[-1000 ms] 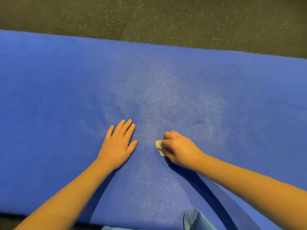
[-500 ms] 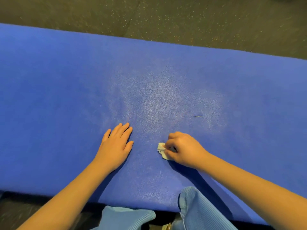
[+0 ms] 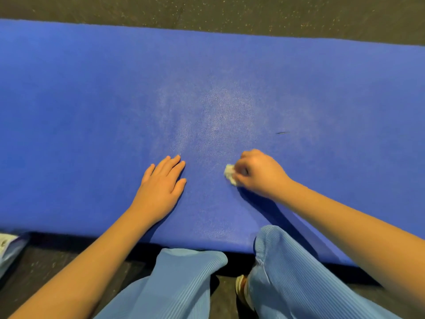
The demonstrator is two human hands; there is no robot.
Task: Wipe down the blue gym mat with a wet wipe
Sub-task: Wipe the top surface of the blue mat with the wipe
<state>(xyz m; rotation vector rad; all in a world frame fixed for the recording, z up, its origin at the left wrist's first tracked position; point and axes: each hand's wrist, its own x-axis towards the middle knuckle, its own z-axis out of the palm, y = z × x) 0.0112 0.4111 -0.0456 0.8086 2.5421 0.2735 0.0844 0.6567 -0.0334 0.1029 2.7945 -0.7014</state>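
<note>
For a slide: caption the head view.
Right hand presses wadded wipe to blue mat; left hand lies flat.

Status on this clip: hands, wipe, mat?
Left hand flat on blue mat. Right hand grips wet wipe, pressed to mat. Nothing in the way.

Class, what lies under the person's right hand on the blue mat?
A crumpled white wipe pokes out beneath the right hand on the mat; the rest is hidden.

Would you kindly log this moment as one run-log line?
left hand: flat on blue mat | right hand: grips wet wipe against mat | phase: wiping
</note>
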